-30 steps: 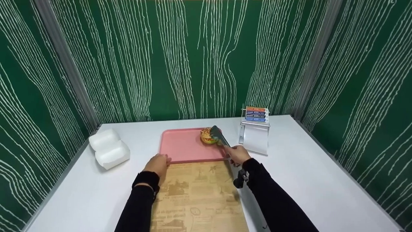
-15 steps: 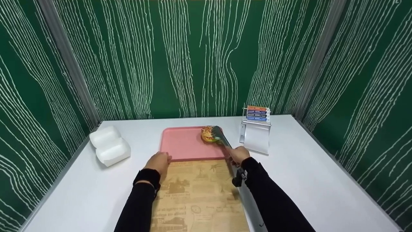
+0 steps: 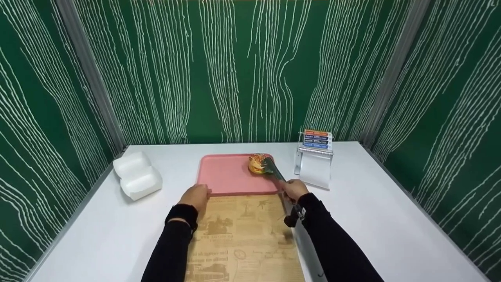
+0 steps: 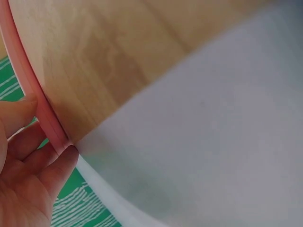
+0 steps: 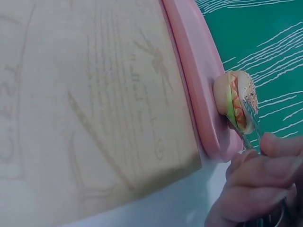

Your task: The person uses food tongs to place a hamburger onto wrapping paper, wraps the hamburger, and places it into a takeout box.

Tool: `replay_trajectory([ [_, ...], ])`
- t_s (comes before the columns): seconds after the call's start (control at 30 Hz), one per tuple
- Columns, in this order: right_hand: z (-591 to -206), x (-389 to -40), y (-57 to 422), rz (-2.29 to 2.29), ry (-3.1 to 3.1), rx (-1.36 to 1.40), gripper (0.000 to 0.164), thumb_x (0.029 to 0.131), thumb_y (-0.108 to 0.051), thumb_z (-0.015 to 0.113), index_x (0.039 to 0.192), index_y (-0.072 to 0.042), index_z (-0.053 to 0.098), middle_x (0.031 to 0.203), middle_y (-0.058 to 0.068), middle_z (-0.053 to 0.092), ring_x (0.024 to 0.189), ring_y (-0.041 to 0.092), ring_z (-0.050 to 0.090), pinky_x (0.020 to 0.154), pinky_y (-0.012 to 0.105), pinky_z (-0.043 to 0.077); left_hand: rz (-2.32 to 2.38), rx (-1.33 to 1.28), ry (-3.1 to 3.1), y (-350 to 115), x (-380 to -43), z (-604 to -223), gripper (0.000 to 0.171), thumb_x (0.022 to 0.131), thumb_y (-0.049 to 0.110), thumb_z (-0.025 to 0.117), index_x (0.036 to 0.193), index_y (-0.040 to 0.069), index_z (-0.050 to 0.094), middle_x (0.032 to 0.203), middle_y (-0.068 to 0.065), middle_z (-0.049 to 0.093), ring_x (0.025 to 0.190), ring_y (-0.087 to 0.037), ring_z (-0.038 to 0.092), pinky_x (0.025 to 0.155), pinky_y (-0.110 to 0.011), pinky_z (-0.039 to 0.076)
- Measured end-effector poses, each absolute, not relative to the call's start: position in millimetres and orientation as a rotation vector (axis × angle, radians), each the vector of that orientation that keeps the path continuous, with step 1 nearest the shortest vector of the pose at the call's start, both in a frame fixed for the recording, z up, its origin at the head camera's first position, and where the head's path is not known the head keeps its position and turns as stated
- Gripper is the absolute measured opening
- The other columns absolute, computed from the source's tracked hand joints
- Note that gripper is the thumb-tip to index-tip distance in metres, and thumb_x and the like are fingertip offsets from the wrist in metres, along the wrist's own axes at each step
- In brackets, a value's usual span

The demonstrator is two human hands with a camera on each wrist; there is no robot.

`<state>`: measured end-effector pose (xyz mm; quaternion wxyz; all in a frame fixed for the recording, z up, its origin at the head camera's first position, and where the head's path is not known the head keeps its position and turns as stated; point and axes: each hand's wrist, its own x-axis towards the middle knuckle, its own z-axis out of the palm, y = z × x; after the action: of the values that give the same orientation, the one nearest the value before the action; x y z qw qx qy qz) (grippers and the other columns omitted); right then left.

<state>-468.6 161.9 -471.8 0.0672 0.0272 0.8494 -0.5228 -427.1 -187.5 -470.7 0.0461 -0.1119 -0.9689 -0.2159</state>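
Observation:
My left hand (image 3: 196, 197) pinches the near left corner of a pink tray (image 3: 223, 172); the left wrist view has its fingers (image 4: 59, 172) and thumb at the tray's rim (image 4: 29, 80). In my right hand (image 3: 296, 190) is a pair of tongs (image 3: 277, 174), held near the tray's right front corner. Its ends reach a burger (image 3: 257, 162) with a seeded bun at the tray's back right. Seen from the right wrist, one arm of the tongs lies against the burger's (image 5: 222, 92) seeded top and the other at its underside.
Brown printed paper (image 3: 242, 235) stretches from the tray's front edge toward me. An open white clamshell box (image 3: 141, 182) stands at left. To the right is a metal stand (image 3: 315, 158) with colored labels and a white sheet. Green walls enclose the white table (image 3: 372, 219).
The tongs' ends have shifted slightly right across the burger, and more of the bun shows. The left hand stays at the tray corner. The head view has shifted a little.

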Motion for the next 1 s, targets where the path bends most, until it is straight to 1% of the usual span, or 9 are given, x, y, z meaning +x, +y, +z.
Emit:
replay_trajectory([
  [0.07, -470, -466, 163, -1.572, 2.561, 0.062, 0.038, 0.110, -0.027, 0.055, 0.094, 0.007, 0.064, 0.056, -0.003, 0.051, 0.044, 0.008, 0.045, 0.043, 0.021, 0.038, -0.653, -0.342, -2.965, -188, -428, -472, 0.013, 0.091, -0.011, 0.071, 0.097, 0.001, 0.074, 0.117, -0.016, 0.075, 0.112, -0.036, 0.070, 0.102, -0.048, 0.056],
  [0.17, -466, -465, 165, -1.566, 2.565, 0.041, 0.039, 0.111, -0.027, 0.054, 0.092, 0.006, 0.063, 0.055, -0.003, 0.049, 0.043, 0.008, 0.043, 0.042, 0.021, 0.037, -0.603, -0.363, -2.958, -189, -433, -476, 0.013, 0.091, -0.009, 0.074, 0.089, 0.003, 0.071, 0.110, -0.015, 0.076, 0.105, -0.035, 0.071, 0.097, -0.047, 0.058],
  [0.3, -460, -464, 170, -1.632, 2.512, 0.024, 0.038, 0.112, -0.027, 0.053, 0.086, 0.001, 0.060, 0.056, -0.004, 0.048, 0.041, 0.007, 0.040, 0.041, 0.021, 0.034, -0.596, -0.364, -2.944, -191, -437, -481, 0.019, 0.096, -0.003, 0.073, 0.081, 0.006, 0.066, 0.091, -0.011, 0.072, 0.090, -0.032, 0.070, 0.088, -0.047, 0.059],
  [0.4, -456, -463, 175, -1.694, 2.442, 0.001, 0.037, 0.112, -0.026, 0.053, 0.085, -0.001, 0.058, 0.058, -0.003, 0.048, 0.040, 0.005, 0.038, 0.040, 0.020, 0.032, -0.592, -0.352, -2.945, -191, -438, -482, 0.021, 0.097, -0.001, 0.073, 0.079, 0.007, 0.064, 0.084, -0.008, 0.068, 0.086, -0.030, 0.068, 0.086, -0.048, 0.059],
  [0.53, -451, -460, 184, -1.723, 2.376, -0.032, 0.036, 0.113, -0.028, 0.052, 0.085, -0.006, 0.057, 0.061, -0.003, 0.048, 0.041, 0.005, 0.036, 0.041, 0.020, 0.029, -0.584, -0.348, -2.950, -190, -439, -483, 0.018, 0.094, -0.004, 0.074, 0.081, 0.006, 0.067, 0.088, -0.009, 0.071, 0.091, -0.031, 0.070, 0.090, -0.047, 0.059],
  [0.63, -444, -455, 190, -1.736, 2.342, -0.076, 0.035, 0.114, -0.030, 0.051, 0.087, -0.009, 0.057, 0.063, -0.003, 0.047, 0.043, 0.005, 0.035, 0.042, 0.021, 0.027, -0.568, -0.348, -2.962, -189, -440, -483, 0.023, 0.096, -0.002, 0.074, 0.078, 0.008, 0.063, 0.084, -0.007, 0.068, 0.086, -0.028, 0.068, 0.086, -0.046, 0.059],
  [0.73, -436, -448, 194, -1.742, 2.326, -0.131, 0.033, 0.114, -0.032, 0.052, 0.090, -0.009, 0.058, 0.064, -0.003, 0.047, 0.044, 0.005, 0.033, 0.042, 0.021, 0.025, -0.553, -0.360, -2.961, -188, -441, -483, 0.030, 0.098, 0.001, 0.072, 0.075, 0.010, 0.057, 0.076, -0.003, 0.060, 0.077, -0.024, 0.062, 0.080, -0.045, 0.057],
  [0.8, -432, -441, 195, -1.716, 2.330, -0.168, 0.033, 0.114, -0.033, 0.052, 0.092, -0.008, 0.059, 0.064, -0.003, 0.047, 0.044, 0.005, 0.033, 0.042, 0.021, 0.025, -0.551, -0.364, -2.955, -188, -440, -483, 0.031, 0.099, 0.001, 0.072, 0.074, 0.011, 0.056, 0.075, -0.002, 0.058, 0.075, -0.022, 0.059, 0.079, -0.045, 0.057],
  [1.0, -426, -419, 193, -1.616, 2.339, -0.307, 0.033, 0.113, -0.032, 0.054, 0.092, -0.008, 0.060, 0.066, -0.002, 0.046, 0.045, 0.006, 0.033, 0.042, 0.022, 0.025, -0.563, -0.364, -2.940, -189, -439, -482, 0.025, 0.097, -0.001, 0.073, 0.078, 0.009, 0.060, 0.078, -0.003, 0.061, 0.078, -0.024, 0.061, 0.080, -0.045, 0.057],
])
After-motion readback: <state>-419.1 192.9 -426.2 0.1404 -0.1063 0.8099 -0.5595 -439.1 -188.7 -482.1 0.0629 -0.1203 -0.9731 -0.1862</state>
